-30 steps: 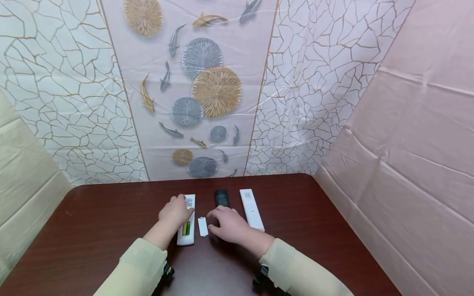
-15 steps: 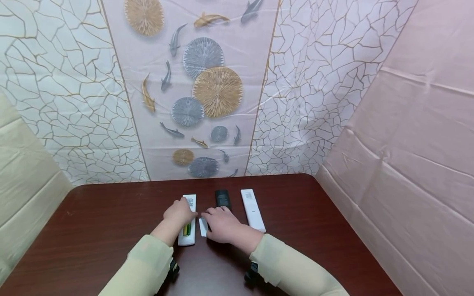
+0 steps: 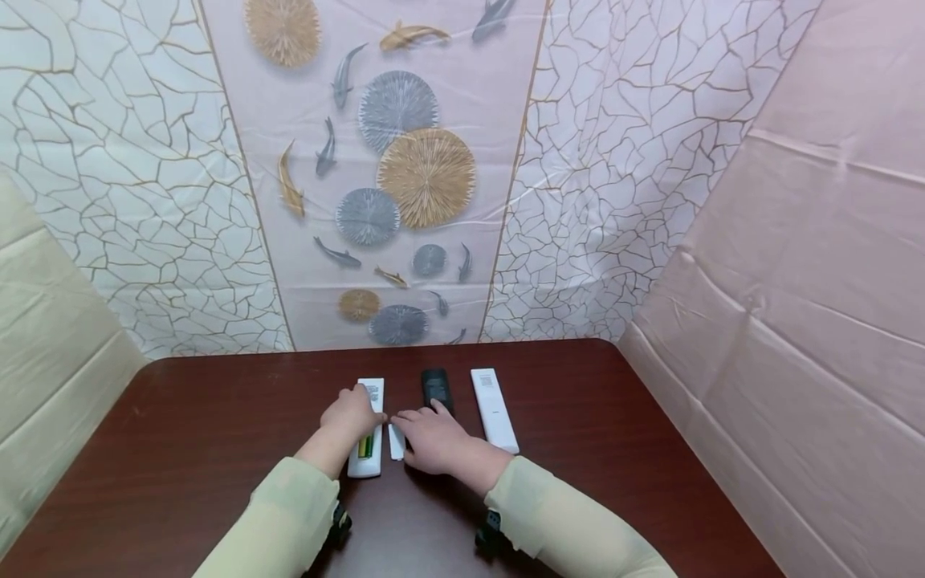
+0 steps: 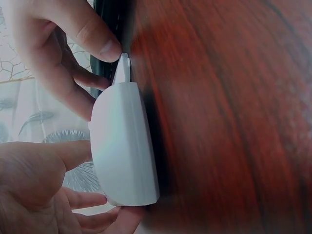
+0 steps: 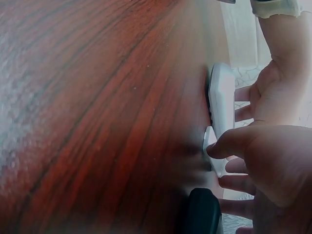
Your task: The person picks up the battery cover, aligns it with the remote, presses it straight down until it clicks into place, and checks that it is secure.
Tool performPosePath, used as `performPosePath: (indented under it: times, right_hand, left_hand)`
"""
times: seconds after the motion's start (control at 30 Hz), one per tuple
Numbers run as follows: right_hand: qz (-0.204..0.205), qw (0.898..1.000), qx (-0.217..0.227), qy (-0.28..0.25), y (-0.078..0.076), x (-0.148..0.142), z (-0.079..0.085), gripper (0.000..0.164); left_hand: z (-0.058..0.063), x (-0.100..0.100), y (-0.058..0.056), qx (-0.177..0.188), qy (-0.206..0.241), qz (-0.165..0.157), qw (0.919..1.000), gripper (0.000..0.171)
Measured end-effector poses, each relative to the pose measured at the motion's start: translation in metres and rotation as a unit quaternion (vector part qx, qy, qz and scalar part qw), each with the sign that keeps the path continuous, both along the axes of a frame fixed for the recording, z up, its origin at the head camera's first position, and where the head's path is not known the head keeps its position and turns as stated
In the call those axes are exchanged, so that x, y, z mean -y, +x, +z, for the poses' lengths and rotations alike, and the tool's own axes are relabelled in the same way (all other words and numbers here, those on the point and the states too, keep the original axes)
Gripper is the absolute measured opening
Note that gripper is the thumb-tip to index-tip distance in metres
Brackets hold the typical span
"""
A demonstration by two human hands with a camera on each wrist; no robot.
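Note:
A white remote control [image 3: 367, 466] lies back up on the table, its battery compartment uncovered and batteries [image 3: 365, 447] showing inside. My left hand [image 3: 350, 413] holds it from above, with thumb and fingers on opposite sides. Just right of it is a small white battery cover [image 3: 395, 443], partly hidden by my right hand [image 3: 433, 441]. In the left wrist view, my right thumb touches one end of the cover [image 4: 123, 69]. The right wrist view shows the cover [image 5: 209, 139] tilted between that thumb and the fingers.
A black remote [image 3: 436, 387] lies just beyond my right fingers, its lower part hidden. Further right is another white remote [image 3: 495, 411], face down. The brown table [image 3: 217, 449] ends at patterned cloth [image 3: 571, 241] behind and plain cloth at both sides.
My right hand has moved left onto the battery cover and now pinches it. My left hand has shifted slightly right, still on the remote. Little differs over the last half second.

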State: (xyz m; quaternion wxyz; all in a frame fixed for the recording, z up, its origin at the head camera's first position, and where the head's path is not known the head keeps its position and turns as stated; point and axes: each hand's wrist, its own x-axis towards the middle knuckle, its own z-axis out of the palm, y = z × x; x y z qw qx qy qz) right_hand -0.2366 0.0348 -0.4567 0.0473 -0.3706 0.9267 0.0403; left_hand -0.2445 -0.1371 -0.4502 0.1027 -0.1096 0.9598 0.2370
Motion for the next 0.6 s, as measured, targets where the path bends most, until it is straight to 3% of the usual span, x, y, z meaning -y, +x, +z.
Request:
performPosePath:
  times: [0.6]
  right_hand:
    - [-0.01, 0.999, 0.029, -0.036, -0.0041, 0.0053, -0.0005, 0.059]
  left_hand:
    - [-0.0032, 0.0043, 0.0009, -0.011, 0.025, 0.008, 0.9996, 0.083]
